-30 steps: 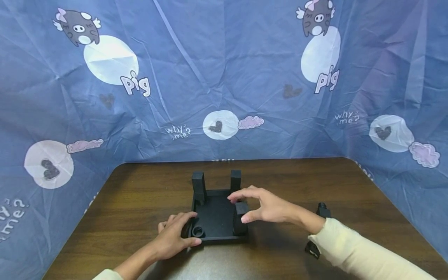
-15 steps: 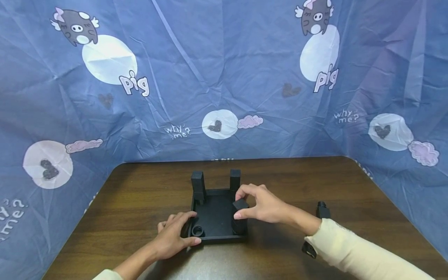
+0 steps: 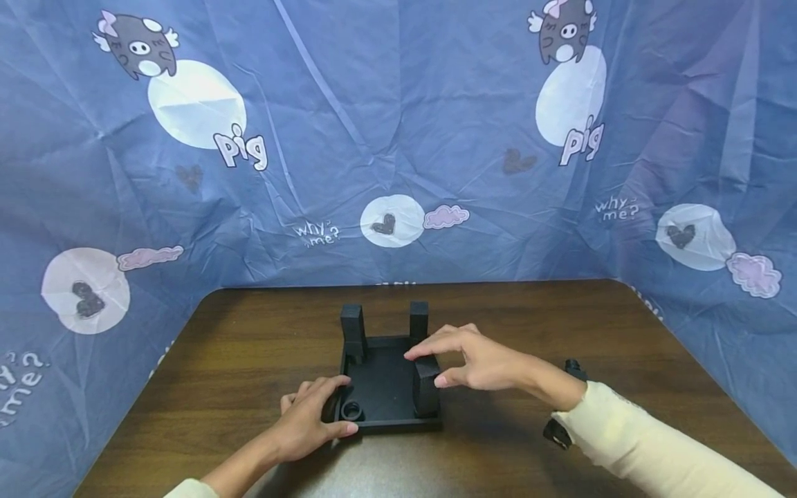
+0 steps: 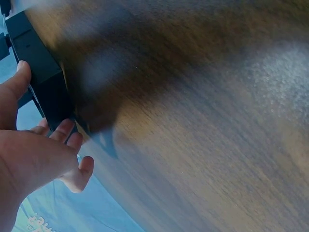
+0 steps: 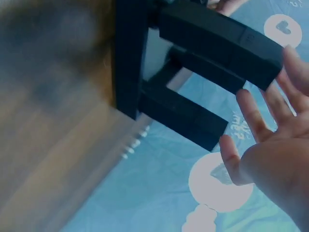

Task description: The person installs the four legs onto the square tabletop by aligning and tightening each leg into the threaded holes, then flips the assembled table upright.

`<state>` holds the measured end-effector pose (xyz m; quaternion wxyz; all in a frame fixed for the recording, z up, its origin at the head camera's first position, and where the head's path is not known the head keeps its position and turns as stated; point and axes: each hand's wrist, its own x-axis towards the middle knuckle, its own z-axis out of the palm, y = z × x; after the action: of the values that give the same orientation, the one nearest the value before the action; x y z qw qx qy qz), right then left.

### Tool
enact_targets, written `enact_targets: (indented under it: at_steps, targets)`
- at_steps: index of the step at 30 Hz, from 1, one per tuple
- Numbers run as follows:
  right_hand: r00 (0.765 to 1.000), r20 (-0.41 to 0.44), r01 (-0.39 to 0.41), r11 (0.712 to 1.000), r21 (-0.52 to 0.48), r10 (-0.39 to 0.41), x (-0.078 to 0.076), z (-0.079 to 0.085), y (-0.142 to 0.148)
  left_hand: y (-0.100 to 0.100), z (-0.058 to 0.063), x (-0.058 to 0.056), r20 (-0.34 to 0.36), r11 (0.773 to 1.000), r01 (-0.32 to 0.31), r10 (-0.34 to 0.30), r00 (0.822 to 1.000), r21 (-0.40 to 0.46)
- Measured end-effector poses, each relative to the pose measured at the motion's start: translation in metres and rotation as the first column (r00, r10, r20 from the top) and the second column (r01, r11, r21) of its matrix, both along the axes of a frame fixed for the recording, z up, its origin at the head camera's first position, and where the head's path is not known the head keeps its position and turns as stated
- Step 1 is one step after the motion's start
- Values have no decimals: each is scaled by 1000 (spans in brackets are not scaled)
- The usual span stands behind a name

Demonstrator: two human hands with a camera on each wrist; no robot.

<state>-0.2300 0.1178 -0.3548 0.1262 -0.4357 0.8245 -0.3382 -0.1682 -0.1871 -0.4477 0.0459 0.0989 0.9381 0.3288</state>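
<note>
"On the wooden table (image 3: 535, 325) sits the black tray (image 3: 386, 384)?"
"Yes, the left hand (image 3: 305, 420) gripping its near-left corner."
"And the right hand (image 3: 484, 360)?"
"Spread loosely around the near-right post (image 3: 426, 394). A small ring (image 3: 351, 418) sits inside, near-left."

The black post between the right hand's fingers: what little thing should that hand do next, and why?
Perhaps the right hand should pinch the black post and twist it a little: its fingers are spread around the post's top, the left hand holds the black base, and the round corner socket hints that posts may screw in.
</note>
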Motion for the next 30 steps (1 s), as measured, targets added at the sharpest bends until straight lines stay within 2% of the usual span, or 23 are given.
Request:
enact_targets:
  at_steps: [3,5,9,12,15,20,25,30]
  targets:
    - [998,-52,-32,999,30,33,0,4,-1,0,0,0,-8,1000,-3,3,1000,-4]
    - [997,-78,-23,999,41,26,1,5,-2,0,0,0,-14,1000,-6,6,1000,-6]
    - [984,-174,37,999,24,-32,4,2,-8,0,1,0,-21,1000,-6,6,1000,-5]
    - [961,-264,86,996,-7,-85,4,-3,-13,1,1,0,-18,1000,-4,3,1000,-4]
    - [946,-303,119,993,-16,-118,4,-7,-15,1,1,0,-11,1000,-2,2,1000,0]
    - [963,-245,116,993,11,-110,2,-6,-11,1,1,0,-5,1000,0,0,1000,5]
    - [992,-123,44,999,24,-41,-1,3,-4,0,2,0,0,1000,1,-1,1000,2]
    - [998,-65,3,999,48,0,-3,8,-2,0,1,-1,9,1000,2,-2,1000,5]
